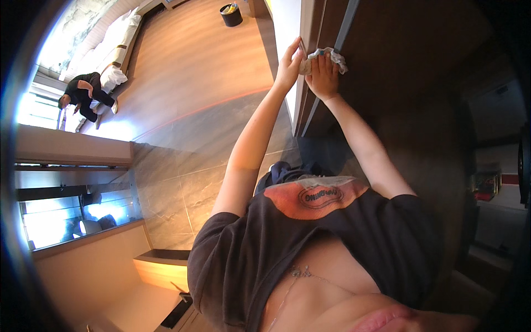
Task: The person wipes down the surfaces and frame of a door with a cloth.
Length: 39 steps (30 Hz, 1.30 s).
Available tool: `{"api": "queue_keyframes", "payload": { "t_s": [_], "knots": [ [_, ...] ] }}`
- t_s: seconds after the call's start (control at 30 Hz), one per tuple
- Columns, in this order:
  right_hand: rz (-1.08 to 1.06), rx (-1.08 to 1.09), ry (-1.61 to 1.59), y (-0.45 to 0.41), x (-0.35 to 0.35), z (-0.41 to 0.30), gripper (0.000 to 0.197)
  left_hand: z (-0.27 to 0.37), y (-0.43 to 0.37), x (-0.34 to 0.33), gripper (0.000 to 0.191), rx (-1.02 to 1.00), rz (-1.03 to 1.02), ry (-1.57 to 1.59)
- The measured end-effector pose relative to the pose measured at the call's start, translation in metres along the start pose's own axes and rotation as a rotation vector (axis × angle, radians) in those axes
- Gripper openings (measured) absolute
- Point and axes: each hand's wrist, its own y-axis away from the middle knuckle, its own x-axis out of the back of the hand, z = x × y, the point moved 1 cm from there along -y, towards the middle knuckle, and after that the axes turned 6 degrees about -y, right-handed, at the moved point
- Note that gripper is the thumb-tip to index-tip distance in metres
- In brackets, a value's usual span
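Note:
Both of my arms reach up to a brown frame edge [314, 25] beside a white wall. My right hand [325, 76] presses a crumpled pale cloth [341, 62] against the frame, with its fingers spread flat over it. Just to the left, my left hand [289, 66] is at the frame's edge, its fingers around a thin flat piece whose kind I cannot tell. Part of the cloth lies between the two hands. A dark surface, like a door or panel [398, 54], stretches away to the right of the cloth.
A person in dark clothes [85, 89] sits at the far left by a window, beside a white-covered bed or bench [118, 41]. A black bin [231, 15] stands on the wood floor. Grey tiles [199, 124] lie nearer. A wooden ledge [161, 265] is at lower left.

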Motion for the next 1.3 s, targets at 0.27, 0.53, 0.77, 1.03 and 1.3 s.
{"api": "queue_keyframes", "payload": {
  "t_s": [0.27,0.53,0.77,1.03,1.3],
  "knots": [
    [-0.164,0.083,-0.069,0.029,-0.007,-0.004,0.052,-0.044,0.016,0.002,0.051,0.256,0.000,0.036],
    [0.235,0.145,-0.205,-0.097,0.068,0.014,0.066,-0.050,0.018,0.006,0.070,0.319,-0.064,0.055],
    [0.321,0.070,-0.300,-0.111,0.096,0.008,0.072,-0.055,0.022,-0.001,0.067,0.297,-0.054,0.059],
    [0.212,0.085,-0.122,-0.015,0.032,0.044,0.053,-0.064,0.018,-0.016,0.060,0.103,-0.150,0.093],
    [0.087,0.082,-0.349,0.072,-0.028,0.015,0.044,-0.074,0.015,0.004,0.056,-0.232,-0.127,-0.003]
  ]
}}
